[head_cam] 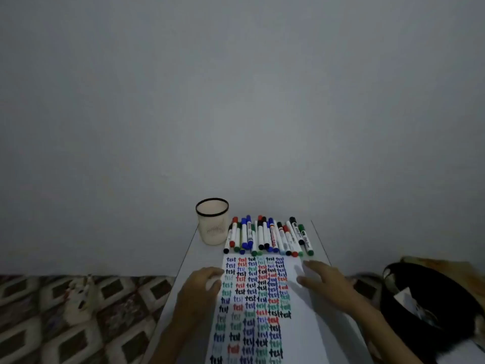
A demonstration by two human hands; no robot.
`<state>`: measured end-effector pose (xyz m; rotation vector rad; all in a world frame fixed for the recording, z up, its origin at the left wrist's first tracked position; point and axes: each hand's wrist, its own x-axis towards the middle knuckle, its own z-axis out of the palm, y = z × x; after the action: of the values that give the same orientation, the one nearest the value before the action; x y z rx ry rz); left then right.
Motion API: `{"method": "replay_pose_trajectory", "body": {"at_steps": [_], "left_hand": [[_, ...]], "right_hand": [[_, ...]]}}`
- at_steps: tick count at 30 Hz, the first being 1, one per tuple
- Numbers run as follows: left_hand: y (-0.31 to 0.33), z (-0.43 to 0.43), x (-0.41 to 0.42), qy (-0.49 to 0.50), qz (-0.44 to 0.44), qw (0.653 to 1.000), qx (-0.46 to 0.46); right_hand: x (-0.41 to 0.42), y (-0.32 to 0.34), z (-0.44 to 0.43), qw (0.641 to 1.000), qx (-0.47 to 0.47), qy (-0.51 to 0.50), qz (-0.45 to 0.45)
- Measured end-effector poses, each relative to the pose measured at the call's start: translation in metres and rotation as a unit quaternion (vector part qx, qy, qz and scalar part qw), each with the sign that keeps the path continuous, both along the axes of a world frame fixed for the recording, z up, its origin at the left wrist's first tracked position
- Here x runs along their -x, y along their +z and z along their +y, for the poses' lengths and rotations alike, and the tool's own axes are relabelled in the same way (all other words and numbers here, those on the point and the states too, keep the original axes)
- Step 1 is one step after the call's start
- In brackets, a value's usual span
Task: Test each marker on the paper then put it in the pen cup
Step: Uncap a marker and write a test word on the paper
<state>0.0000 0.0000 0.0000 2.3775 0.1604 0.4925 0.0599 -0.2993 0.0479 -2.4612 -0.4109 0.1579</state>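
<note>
- While both hands rest on the white sheet of paper (296, 334) crowded with coloured "test" words, neither holds a marker.
- Left hand (203, 283) lies flat at the sheet's nine o'clock edge, fingers loosely together, pinching nothing.
- Right hand (324, 282) lies at the three o'clock side with fingers spread and empty, fingertips aimed toward twelve o'clock.
- A row of white-barrelled markers with black, red, blue and green caps (267, 236) lies at twelve o'clock, just beyond the paper's far edge, on the narrow pale table (189, 261).
- Their long axes run roughly from six to twelve o'clock, so a straight forward reach meets each one end-on.
- Judging by position, the right hand is nearer the row's green-capped end, at about one o'clock.
- A cream perforated pen cup with a black rim (212, 222) stands upright at eleven o'clock, just beside the row, nearer the left hand; nothing pokes above its rim.
</note>
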Motion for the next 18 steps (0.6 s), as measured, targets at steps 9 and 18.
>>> {"method": "replay_pose_trajectory", "body": {"at_steps": [9,18], "left_hand": [[-0.031,-0.013,0.02,-0.025,0.019,0.998,-0.055],[-0.027,-0.016,0.02,-0.017,0.019,0.996,-0.082]], "right_hand": [[0.024,-0.058,0.004,0.996,0.036,-0.025,-0.079],[0.019,-0.073,0.004,0.988,0.072,-0.037,-0.13]]}}
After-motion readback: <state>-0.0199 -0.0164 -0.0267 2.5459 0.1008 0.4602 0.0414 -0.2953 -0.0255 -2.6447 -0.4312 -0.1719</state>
